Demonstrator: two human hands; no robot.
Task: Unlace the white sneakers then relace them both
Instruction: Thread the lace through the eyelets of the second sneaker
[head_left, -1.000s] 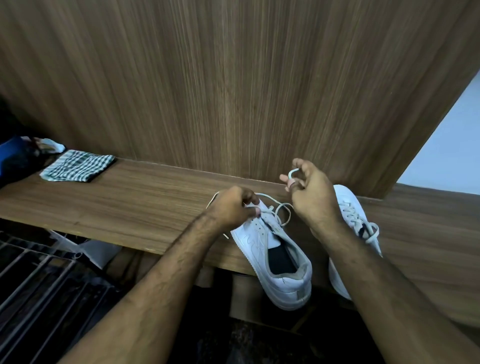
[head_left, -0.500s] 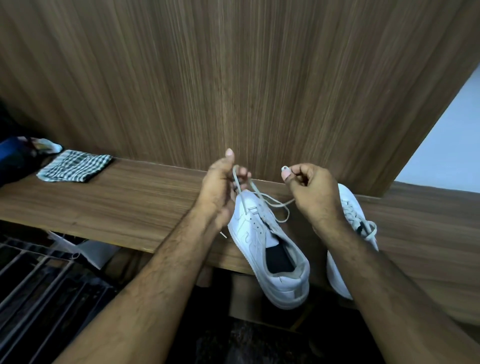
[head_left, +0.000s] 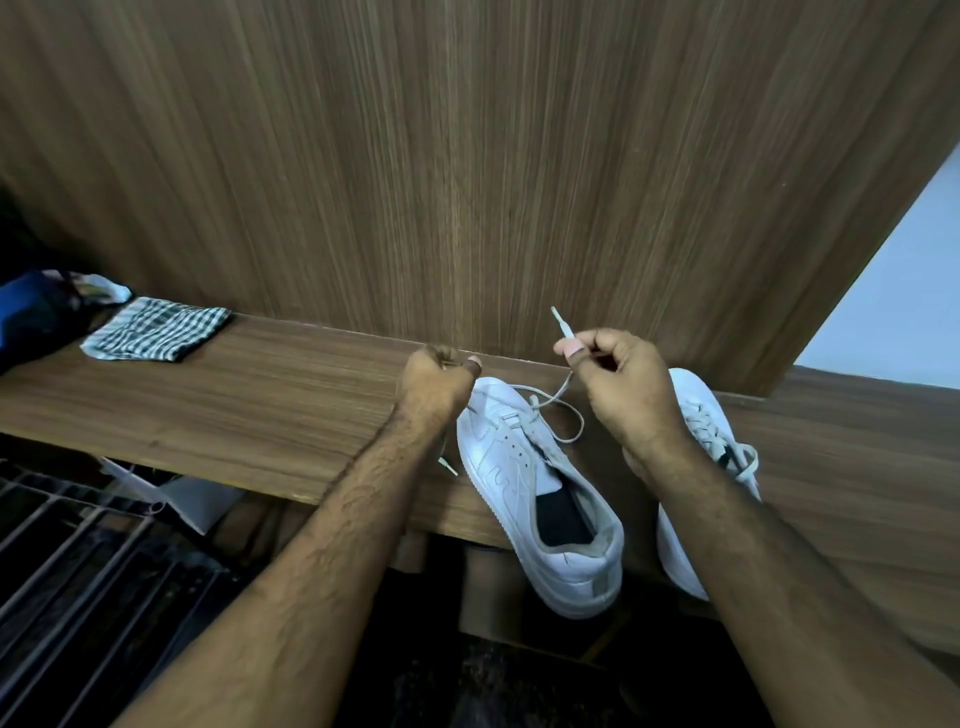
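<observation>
Two white sneakers sit on a wooden shelf (head_left: 260, 395), toes toward the wood-grain back panel (head_left: 467, 156) and heels overhanging the near edge. The left sneaker (head_left: 524, 483) lies at about 6 o'clock from the middle of the view, its mouth open and most eyelets bare, with only the lowest part of its lace (head_left: 550, 410) threaded near the toe. The left hand (head_left: 434, 382), at the 11 o'clock side of that shoe's toe, is curled into a fist round one run of the lace, whose tipped end hangs out below the wrist. The right hand (head_left: 623, 395), at the shoe's 1 o'clock, pinches the other run between thumb and forefinger, the remaining fingers curled in; the aglet sticks up from the pinch toward 11 o'clock, and a slack loop droops from the hand onto the vamp. The right sneaker (head_left: 711, 431), at 3 o'clock from the first and partly hidden behind the right forearm, is fully laced. A folded checked cloth (head_left: 156, 328) lies on the shelf far out at 9 o'clock, well apart from the shoes.
</observation>
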